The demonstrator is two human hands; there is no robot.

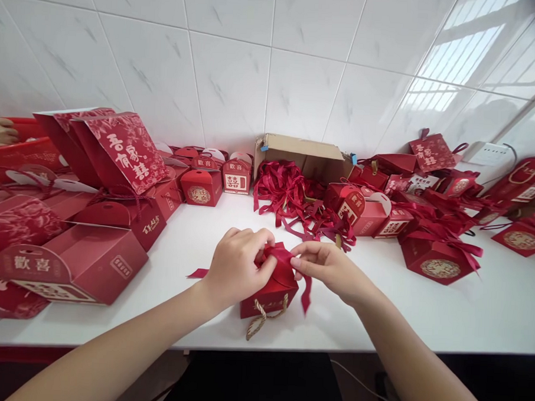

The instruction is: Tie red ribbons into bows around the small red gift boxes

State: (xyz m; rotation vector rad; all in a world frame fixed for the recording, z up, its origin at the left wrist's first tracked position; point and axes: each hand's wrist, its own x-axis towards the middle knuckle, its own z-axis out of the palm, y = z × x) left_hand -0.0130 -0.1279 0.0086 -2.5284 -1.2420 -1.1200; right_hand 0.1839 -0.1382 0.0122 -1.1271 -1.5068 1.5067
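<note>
A small red gift box (270, 295) stands near the front edge of the white table, with a twisted gold cord handle (257, 321) hanging on its near side. Across its top runs a red ribbon (306, 294); one tail sticks out to the left and another hangs down on the right. My left hand (243, 261) is closed over the top of the box, its thumb and fingers pinching the ribbon. From the right, my right hand (331, 268) pinches the ribbon between thumb and fingertips. The ribbon's middle is partly hidden by my fingers.
Behind the box, loose red ribbons (281, 186) spill from a cardboard box (303, 149) against the tiled wall. Red gift boxes crowd the left, including a large open one (91, 264). Ribboned boxes (437, 261) stand right. Another person's hand (0, 132) shows at far left.
</note>
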